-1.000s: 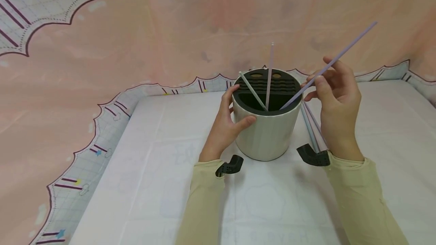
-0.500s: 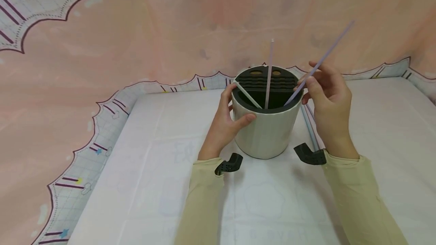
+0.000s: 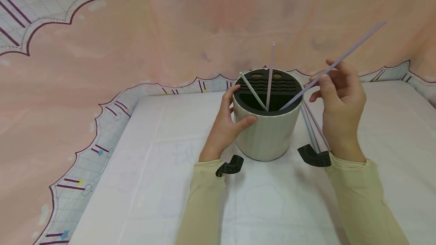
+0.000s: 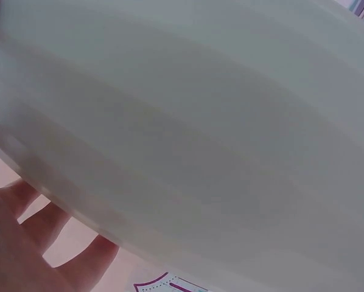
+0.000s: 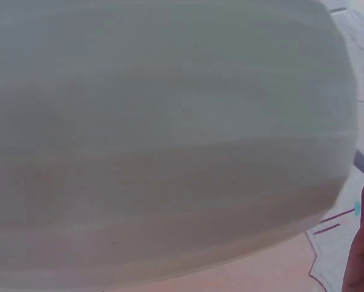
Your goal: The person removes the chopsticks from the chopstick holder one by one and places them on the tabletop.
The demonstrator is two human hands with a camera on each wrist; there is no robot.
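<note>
Lilac stick (image 3: pixel 355 49) leans to the right, its lower end inside the front opening of the white container (image 3: pixel 267 135) and its upper end high above the surface (image 3: pixel 163 196). The right hand (image 3: pixel 343 103) pinches it between thumb and fingers. The left hand (image 3: pixel 223 131) is spread around the container's left side, thumb on the near wall, and grips it.

By the look of things, the work is partway: 2 sticks, a pale green stick (image 3: pixel 253 90) and a pink stick (image 3: pixel 269 88), rest in the opening unheld, while the lilac 1 is in but not let go. Several loose sticks (image 3: pixel 309 127) lie on the surface to the right; their exact count is hidden by the right wrist.

The left wrist view shows 3 fingers (image 4: pixel 87 261) at the container's edge, mostly concealed from the head camera. The right wrist view is filled largely by the container's wall; only the head view shows the opening.
</note>
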